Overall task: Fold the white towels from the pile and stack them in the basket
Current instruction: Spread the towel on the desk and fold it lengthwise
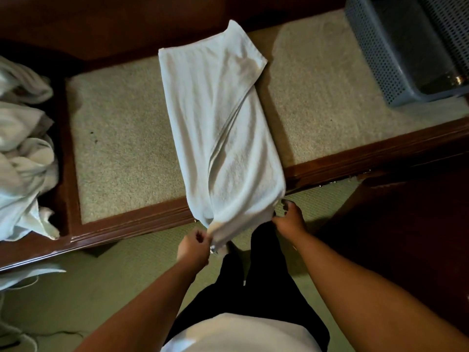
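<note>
with your left grip [196,244] and right grip [288,217] pinching the towel [220,118] at its near corners, pull taut before folding forward.

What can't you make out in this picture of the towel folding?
Head view only:
1. Basket: cut off by the top and right edges, and its inside is too dark to tell what it holds.
2. Pile: cut off by the left edge, so the number of towels cannot be told.
3. Right hand: at the near corner of the towel, where the cloth hides whether it grips.
</note>
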Tool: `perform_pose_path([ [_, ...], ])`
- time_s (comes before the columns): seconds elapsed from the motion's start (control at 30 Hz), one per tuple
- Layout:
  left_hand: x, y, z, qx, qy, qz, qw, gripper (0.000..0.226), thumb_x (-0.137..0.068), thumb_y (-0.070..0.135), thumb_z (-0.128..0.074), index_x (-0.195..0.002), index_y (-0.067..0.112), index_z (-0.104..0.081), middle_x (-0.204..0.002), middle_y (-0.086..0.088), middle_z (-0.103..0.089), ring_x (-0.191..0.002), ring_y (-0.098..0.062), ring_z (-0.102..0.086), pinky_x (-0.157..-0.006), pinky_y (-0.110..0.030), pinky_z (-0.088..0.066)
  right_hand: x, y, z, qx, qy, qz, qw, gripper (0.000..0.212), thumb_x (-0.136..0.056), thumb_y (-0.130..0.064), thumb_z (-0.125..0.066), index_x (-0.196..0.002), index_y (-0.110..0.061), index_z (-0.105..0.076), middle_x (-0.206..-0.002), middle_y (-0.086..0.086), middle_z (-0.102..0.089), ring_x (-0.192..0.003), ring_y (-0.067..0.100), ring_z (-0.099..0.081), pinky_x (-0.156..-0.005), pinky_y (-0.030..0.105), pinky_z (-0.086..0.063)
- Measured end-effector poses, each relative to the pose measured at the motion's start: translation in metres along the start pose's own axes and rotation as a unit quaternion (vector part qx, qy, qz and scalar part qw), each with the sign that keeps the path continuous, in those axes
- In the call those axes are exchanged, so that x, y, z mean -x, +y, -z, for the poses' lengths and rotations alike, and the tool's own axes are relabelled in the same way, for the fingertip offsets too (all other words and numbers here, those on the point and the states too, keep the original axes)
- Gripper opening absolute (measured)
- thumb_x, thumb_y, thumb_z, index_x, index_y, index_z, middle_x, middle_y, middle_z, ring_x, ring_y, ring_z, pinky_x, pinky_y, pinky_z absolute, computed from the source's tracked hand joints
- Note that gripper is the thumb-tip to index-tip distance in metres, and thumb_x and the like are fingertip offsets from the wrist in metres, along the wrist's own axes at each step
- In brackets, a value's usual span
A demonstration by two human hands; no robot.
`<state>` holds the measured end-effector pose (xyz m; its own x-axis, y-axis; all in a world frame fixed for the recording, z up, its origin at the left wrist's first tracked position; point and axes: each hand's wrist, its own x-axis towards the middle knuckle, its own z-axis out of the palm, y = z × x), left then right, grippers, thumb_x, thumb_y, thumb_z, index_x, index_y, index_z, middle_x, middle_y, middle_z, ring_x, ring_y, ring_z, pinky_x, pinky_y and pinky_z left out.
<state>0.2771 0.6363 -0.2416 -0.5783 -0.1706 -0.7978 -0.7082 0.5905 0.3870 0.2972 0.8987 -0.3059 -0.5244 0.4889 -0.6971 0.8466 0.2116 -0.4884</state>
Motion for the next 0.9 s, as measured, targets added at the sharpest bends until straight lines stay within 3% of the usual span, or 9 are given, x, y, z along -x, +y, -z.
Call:
perform_pose_path([
  [0.1,-0.006,0.008,0.012,0.004,0.078,0.001,0.997,0.019,-0.094,0.032,-0.058,-0.082,0.017,-0.057,-0.08,-0.009,-0.069,-0.07,-0.032,-0.067,-0.065,-0.046,-0.061,0.006,-0.026,0.004,0.011,0.108,0.02,0.994,0.03,-0.084,-0.012,-0.066,-0.112,-0.011,-0.055,-0.125,0.016,-0.051,-0.106,0.038,-0.057,-0.088,0.042,-0.048],
  [0.13,-0.005,0.015,0.018,-0.012,0.105,-0.018,0.994,0.02,-0.094,0.031,-0.057,-0.081,0.017,-0.055,-0.077,-0.007,-0.067,-0.071,-0.03,-0.065,-0.065,-0.043,-0.059,0.01,-0.035,0.007,0.001,0.155,0.043,0.987,0.026,-0.081,-0.008,-0.065,-0.106,-0.011,-0.055,-0.121,0.017,-0.051,-0.101,0.039,-0.057,-0.085,0.043,-0.048],
  [0.23,0.002,0.042,0.033,-0.018,0.169,-0.09,0.981,0.018,-0.095,0.025,-0.058,-0.082,0.014,-0.054,-0.073,-0.004,-0.063,-0.069,-0.023,-0.059,-0.061,-0.035,-0.046,0.021,-0.055,0.019,0.004,0.234,0.175,0.956,0.025,-0.074,-0.007,-0.063,-0.097,-0.014,-0.058,-0.109,0.013,-0.055,-0.09,0.039,-0.057,-0.075,0.044,-0.049],
  [0.4,0.003,0.09,0.046,-0.017,0.201,-0.19,0.961,0.013,-0.094,0.025,-0.062,-0.086,0.023,-0.052,-0.079,0.003,-0.061,-0.069,-0.017,-0.059,-0.06,-0.035,-0.048,0.011,-0.09,0.05,0.079,0.179,0.324,0.926,0.038,-0.068,-0.022,-0.053,-0.104,-0.013,-0.064,-0.105,0.009,-0.055,-0.094,0.034,-0.056,-0.082,0.044,-0.049],
  [0.5,-0.001,0.111,0.041,-0.054,0.193,-0.258,0.945,0.011,-0.093,0.025,-0.065,-0.101,0.023,-0.057,-0.097,0.007,-0.057,-0.083,-0.017,-0.061,-0.069,-0.034,-0.05,-0.014,-0.117,0.07,0.125,0.144,0.355,0.915,0.042,-0.07,-0.026,-0.048,-0.108,-0.016,-0.064,-0.106,0.009,-0.057,-0.096,0.034,-0.059,-0.083,0.045,-0.051],
  [0.6,-0.014,0.13,0.026,-0.115,0.167,-0.261,0.944,0.039,-0.093,0.036,-0.066,-0.127,0.021,-0.053,-0.125,0.001,-0.052,-0.111,-0.024,-0.056,-0.09,-0.041,-0.05,-0.047,-0.154,0.089,0.163,0.088,0.338,0.923,0.038,-0.076,-0.017,-0.058,-0.114,-0.022,-0.063,-0.113,0.006,-0.058,-0.102,0.029,-0.061,-0.089,0.044,-0.052],
  [0.7,-0.027,0.149,0.009,-0.177,0.168,-0.233,0.941,0.061,-0.092,0.046,-0.063,-0.143,0.021,-0.04,-0.139,-0.002,-0.045,-0.125,-0.028,-0.05,-0.101,-0.044,-0.044,-0.074,-0.191,0.102,0.2,0.035,0.34,0.918,0.038,-0.081,-0.015,-0.065,-0.118,-0.026,-0.06,-0.119,0.001,-0.055,-0.106,0.022,-0.061,-0.091,0.041,-0.051],
  [0.8,-0.037,0.163,0.0,-0.232,0.19,-0.185,0.936,0.064,-0.092,0.045,-0.063,-0.145,0.022,-0.037,-0.138,-0.003,-0.048,-0.123,-0.029,-0.053,-0.101,-0.045,-0.044,-0.097,-0.218,0.107,0.216,-0.004,0.332,0.918,0.04,-0.084,-0.017,-0.064,-0.122,-0.026,-0.057,-0.12,0.001,-0.054,-0.109,0.02,-0.06,-0.092,0.041,-0.051],
  [0.9,-0.045,0.166,-0.001,-0.298,0.203,-0.21,0.909,0.07,-0.077,0.029,-0.076,-0.139,0.016,-0.046,-0.124,-0.007,-0.056,-0.101,-0.033,-0.062,-0.083,-0.047,-0.053,-0.111,-0.235,0.107,0.211,-0.031,0.319,0.924,0.045,-0.088,-0.017,-0.064,-0.131,-0.026,-0.053,-0.125,0.002,-0.051,-0.115,0.02,-0.059,-0.097,0.041,-0.051],
])
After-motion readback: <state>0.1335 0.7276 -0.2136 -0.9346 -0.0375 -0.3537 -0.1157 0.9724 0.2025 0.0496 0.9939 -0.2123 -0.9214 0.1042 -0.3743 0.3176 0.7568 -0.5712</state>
